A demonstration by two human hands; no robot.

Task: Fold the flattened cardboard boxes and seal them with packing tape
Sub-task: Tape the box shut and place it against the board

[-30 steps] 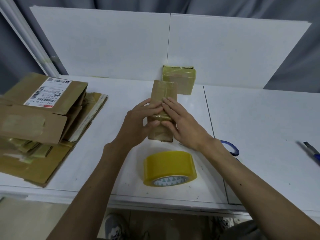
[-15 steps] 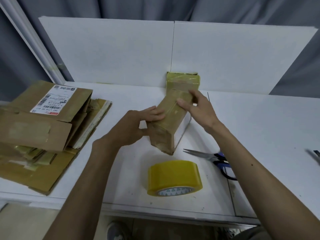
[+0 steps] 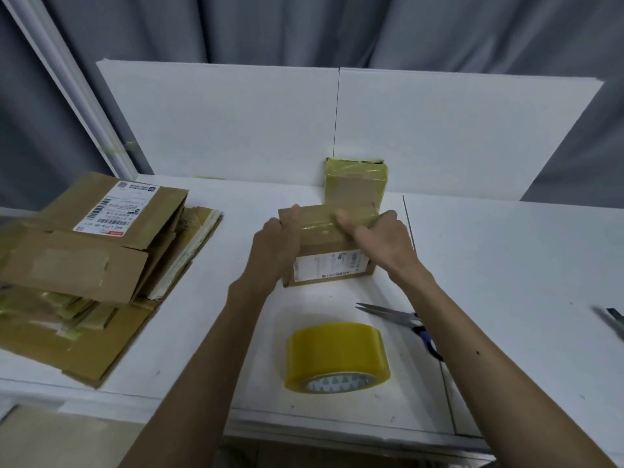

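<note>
Head view: open tabletop (image 3: 506, 282) stretches right of the scissors (image 3: 395, 315). A white backboard (image 3: 236, 130) closes the far edge, flattened boxes (image 3: 94, 258) crowd the left, and the tape roll (image 3: 337, 356) sits near the front edge. At centre the folded box (image 3: 324, 246) is clasped between the hands: left hand (image 3: 275, 248) grips its left end, right hand (image 3: 385, 244) its right, thumb across the taped top. A sealed box (image 3: 354, 184) stands just behind.

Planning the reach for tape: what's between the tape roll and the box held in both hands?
Head view: bare table between tape roll and box; the scissors point in just right of that stretch.
</note>
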